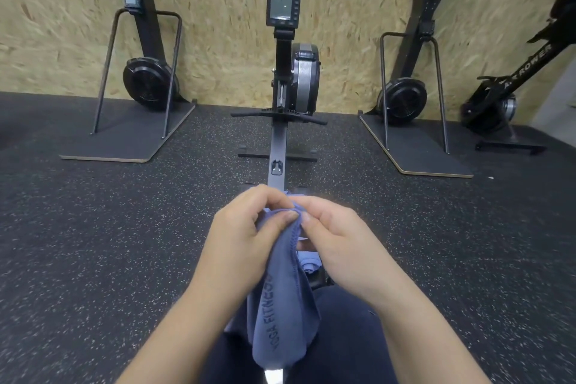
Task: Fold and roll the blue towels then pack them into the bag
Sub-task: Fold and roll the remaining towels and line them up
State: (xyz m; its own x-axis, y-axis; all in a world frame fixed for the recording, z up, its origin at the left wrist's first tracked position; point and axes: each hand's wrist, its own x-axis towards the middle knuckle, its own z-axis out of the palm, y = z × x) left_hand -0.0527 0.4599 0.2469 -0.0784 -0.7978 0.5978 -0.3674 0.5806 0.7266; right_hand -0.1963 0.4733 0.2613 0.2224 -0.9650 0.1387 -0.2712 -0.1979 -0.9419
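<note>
— Pinching that soft blue cloth towel (282,305) at its top edge, why?
— Left hand (246,240) and right hand (336,243) fingers grip it together, so it hangs straight above the lap for folding.
— Bag?
— Not visible.

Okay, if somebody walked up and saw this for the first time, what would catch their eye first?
Front and centre, the left hand and right hand pinch the top edge of a blue towel that hangs between the knees. Behind them a rowing machine stands against the chipboard wall.
</note>
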